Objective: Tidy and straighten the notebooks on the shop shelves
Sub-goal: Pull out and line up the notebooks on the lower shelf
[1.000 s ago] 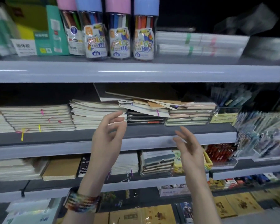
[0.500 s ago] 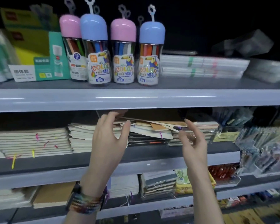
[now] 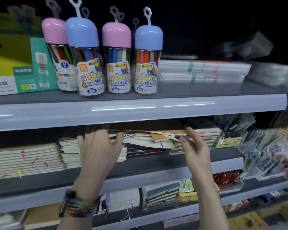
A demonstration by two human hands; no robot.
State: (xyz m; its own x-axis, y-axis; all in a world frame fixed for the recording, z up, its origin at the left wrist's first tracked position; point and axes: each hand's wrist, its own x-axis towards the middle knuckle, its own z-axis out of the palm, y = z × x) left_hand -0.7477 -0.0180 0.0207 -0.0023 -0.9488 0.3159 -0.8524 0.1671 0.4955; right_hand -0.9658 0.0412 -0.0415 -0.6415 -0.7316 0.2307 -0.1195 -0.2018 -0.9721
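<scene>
skewed notebooks [image 3: 145, 143] lie piled on the middle shelf [image 3: 148, 161] | left hand [image 3: 98, 151] is spread flat on them, nothing gripped | brown notebook [image 3: 156, 127] corner is pinched by right hand [image 3: 196, 148] | risk: loose covers may be creased or spilled if tugged unevenly

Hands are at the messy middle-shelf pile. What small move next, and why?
Probably slide the top tan notebook forward: it lies askew over a fanned, uneven pile, with the left hand at its left end and the right hand at its right corner.
</scene>
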